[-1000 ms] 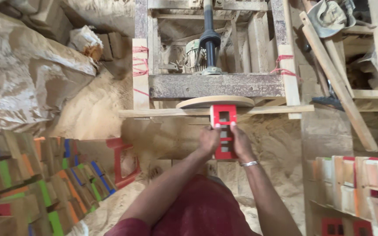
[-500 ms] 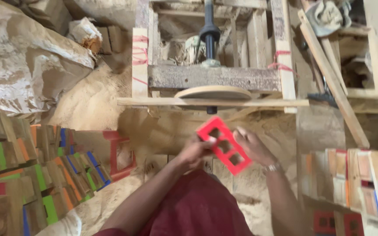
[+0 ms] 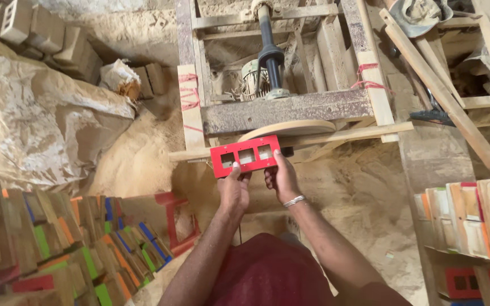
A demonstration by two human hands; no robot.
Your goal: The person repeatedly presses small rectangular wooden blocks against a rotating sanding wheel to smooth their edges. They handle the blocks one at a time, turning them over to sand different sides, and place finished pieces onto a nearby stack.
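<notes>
Right now, head view only: both hands grip a red rectangular block point(image 3: 245, 156) with three square cut-outs, held lengthwise up against the rim of a round wooden disc point(image 3: 288, 128) on the machine at 12 o'clock. Left hand point(image 3: 234, 190) is clamped on the block's lower left edge, right hand point(image 3: 279, 178) clamped on its lower right end, silver bracelet point(image 3: 294, 200) on that wrist.

Risk, as I judge it: if the disc spins, fingertips sit very near its edge; a slip could drag them in or kick the block out of the grip. Loose sawdust point(image 3: 137, 158) underfoot could cost footing too.

Packages and markings: big crumpled tan sack point(image 3: 35, 124) at 9 o'clock; small whitish bag point(image 3: 119, 76) at 11 o'clock. Stack of wooden blocks with green, orange, blue painted edges point(image 3: 69, 238) at 8 o'clock; more painted blocks point(image 3: 472, 226) at 3 to 4 o'clock. Red cord wraps point(image 3: 188, 90) on the frame post. No readable signs.
</notes>
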